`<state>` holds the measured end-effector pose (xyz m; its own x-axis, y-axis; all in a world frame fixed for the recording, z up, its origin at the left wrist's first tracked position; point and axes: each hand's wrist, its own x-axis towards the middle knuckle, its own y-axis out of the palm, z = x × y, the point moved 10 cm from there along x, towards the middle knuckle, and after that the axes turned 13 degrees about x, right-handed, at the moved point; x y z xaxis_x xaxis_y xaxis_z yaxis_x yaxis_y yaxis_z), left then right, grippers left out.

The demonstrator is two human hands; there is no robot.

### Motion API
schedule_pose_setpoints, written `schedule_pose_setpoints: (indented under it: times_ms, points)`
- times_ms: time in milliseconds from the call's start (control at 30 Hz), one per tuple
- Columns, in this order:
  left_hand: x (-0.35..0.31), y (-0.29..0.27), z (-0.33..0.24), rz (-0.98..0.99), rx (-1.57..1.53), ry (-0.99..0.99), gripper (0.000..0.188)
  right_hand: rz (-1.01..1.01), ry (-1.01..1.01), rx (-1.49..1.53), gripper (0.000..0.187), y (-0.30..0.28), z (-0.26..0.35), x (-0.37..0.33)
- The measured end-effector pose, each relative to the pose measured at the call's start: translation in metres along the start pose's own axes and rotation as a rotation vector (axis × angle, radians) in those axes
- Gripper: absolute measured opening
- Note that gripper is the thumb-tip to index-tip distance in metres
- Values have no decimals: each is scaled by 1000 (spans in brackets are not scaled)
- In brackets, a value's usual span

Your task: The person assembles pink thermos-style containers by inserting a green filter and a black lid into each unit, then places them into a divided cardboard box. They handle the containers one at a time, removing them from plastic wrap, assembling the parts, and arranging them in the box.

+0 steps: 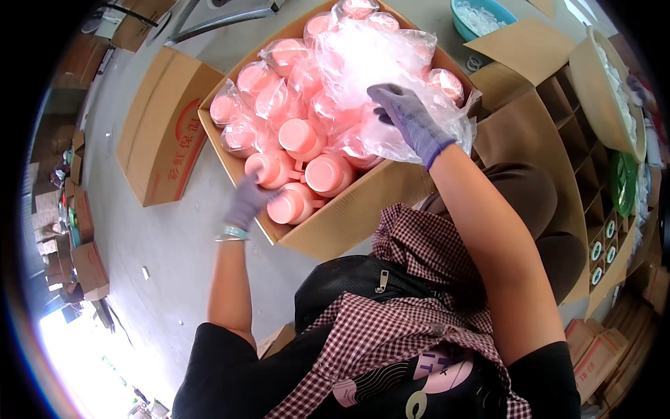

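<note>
While the right hand [413,120], in a grey glove, lies over a heap of clear plastic [349,59], the left hand [250,202] is a blur beside the front corner of an open cardboard box [370,206], as the head view shows it. In that box are the pink jugs, all of them inside its walls: four bare jugs [329,173] are grouped at the corner near the left hand, and a larger lot of bagged jugs [257,78] fills the rest, partly covered by the loose plastic. I'd call the work partway along, with those four out of wrapping and most of the others in it; whether plastic is coming off or going on, I can't tell from here. The bare ones have their round lids uppermost, so each long axis looks roughly upright, though the wide lens bends things too much to judge a slight lean. On the bare jug nearest the person, the handle [319,203] points to the right. As for the grip, the right fingers look loosely curled, but I can't say whether they pinch the plastic; the left is too smeared to tell whether it's spread or closed.
</note>
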<state>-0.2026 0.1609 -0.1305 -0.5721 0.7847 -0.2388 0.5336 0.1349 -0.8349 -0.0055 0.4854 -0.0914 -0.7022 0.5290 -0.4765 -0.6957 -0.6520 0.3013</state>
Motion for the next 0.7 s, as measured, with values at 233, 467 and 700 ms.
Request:
schedule_pose_setpoints:
  times_ms: [233,467,700]
  points:
    - [-35,66,0,76,470,-271,92,-142,-727,-505,39,11,79,-95]
    - [-5,-36,-49,-194,282,-33,92,-55,-692,-670,40,11,60,-132]
    - [-41,82,22,92,475,-213,97,48,-653,-623,41,9,31,-156]
